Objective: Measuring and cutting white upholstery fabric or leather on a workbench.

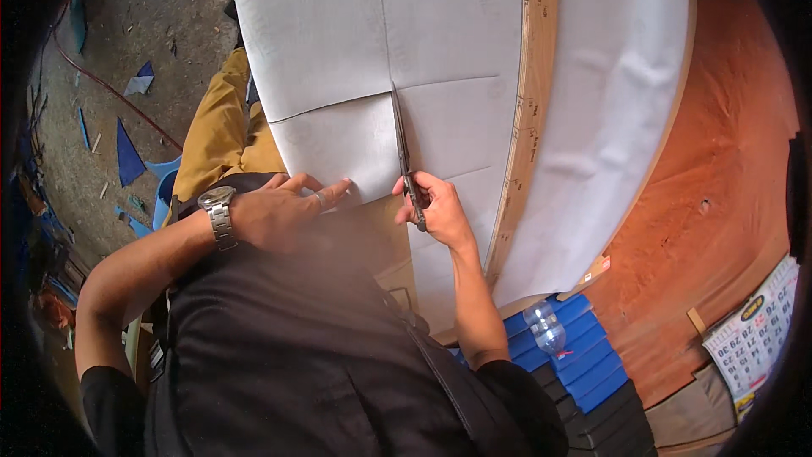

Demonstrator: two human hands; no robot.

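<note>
My right hand grips the handles of dark scissors, whose long blades point away from me. They lie along a line in a large white sheet marked off by dark lines into panels. The blade tips reach a crossing of these lines. At the sheet's near edge, left of the scissors, my left hand rests with its fingers stretched out on the near panel. It wears a metal wristwatch and a ring. Part of that hand's underside is blurred.
A wooden strip with pencil marks runs along the sheet's right side. Beyond it lie another white sheet and a reddish-brown surface. A clear plastic bottle lies on blue folded material. Blue scraps litter the floor at left.
</note>
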